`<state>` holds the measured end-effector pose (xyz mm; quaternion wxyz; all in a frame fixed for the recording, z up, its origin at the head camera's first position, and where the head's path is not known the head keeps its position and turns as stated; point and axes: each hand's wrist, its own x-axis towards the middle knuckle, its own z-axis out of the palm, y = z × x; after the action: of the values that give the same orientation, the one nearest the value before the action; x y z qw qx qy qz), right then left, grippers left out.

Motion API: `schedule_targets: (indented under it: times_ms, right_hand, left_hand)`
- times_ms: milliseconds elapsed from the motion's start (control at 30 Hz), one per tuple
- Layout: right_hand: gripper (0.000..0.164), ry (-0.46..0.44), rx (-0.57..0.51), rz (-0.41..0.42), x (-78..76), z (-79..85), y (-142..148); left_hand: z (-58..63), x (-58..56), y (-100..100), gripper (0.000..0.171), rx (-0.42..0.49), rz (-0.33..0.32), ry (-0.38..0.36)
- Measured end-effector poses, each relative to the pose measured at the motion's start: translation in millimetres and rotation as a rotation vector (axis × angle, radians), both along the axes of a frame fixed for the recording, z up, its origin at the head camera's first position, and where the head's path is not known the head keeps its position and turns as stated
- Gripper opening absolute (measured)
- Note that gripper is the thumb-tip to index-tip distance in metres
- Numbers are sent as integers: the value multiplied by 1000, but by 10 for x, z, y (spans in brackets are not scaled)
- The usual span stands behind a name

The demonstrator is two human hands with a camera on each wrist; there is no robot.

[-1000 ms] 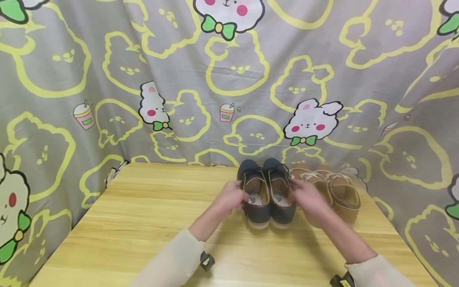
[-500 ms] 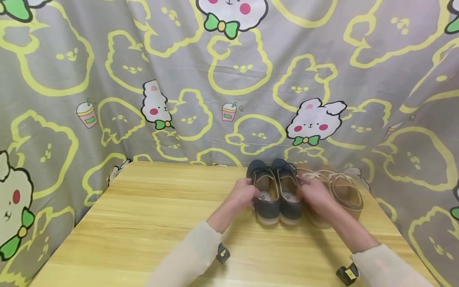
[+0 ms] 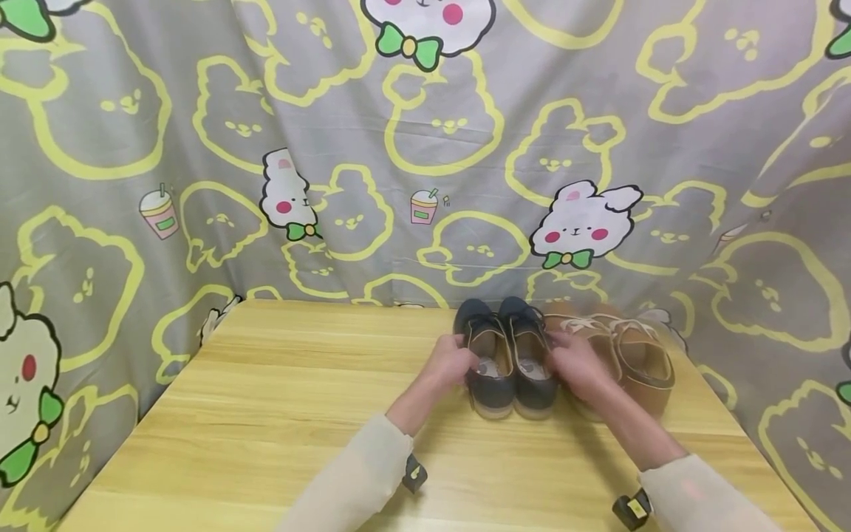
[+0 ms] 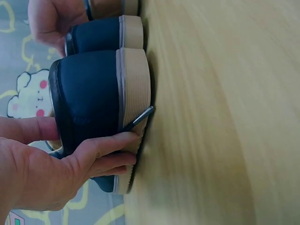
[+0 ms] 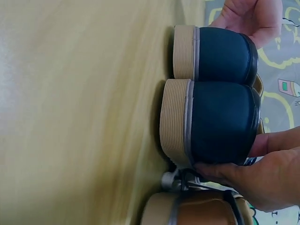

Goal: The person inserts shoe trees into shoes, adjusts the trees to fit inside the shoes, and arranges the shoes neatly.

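Note:
A pair of dark navy lace-up shoes with tan ribbed soles stands side by side, toes toward the curtain. My left hand (image 3: 452, 360) grips the left navy shoe (image 3: 491, 394), thumb inside its opening and fingers along the outer side. A lace tip (image 4: 142, 116) pokes out past those fingers in the left wrist view. On the other side my right hand (image 3: 580, 363) holds the right navy shoe (image 5: 222, 122) by its outer edge. A brown pair with pale laces (image 3: 643, 369) stands just right of it, partly hidden by my right hand and forearm.
The wooden tabletop (image 3: 266, 399) stretches to the left and in front of the shoes. A grey curtain (image 3: 346, 133) with yellow outlines and white rabbits hangs behind and at both sides. Black wrist devices (image 3: 630, 510) sit below my sleeves.
The navy shoes have moved right with both hands, closer to the brown pair. In the last half second they have shifted only slightly. Both hands keep their hold.

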<state>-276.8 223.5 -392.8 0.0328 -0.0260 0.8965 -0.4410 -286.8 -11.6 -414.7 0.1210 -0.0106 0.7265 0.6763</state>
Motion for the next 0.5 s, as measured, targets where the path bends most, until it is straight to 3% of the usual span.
schedule_targets:
  times_ms: [233,500]
  right_hand:
    - [78,36,2,-6,-23,-78,-35]
    - [78,28,35,-7,-6,-145,33]
  left_hand:
    - [-43,-34,-66,53,43,-12,2]
    - [-85,-31,-81,56,25,-50,17]
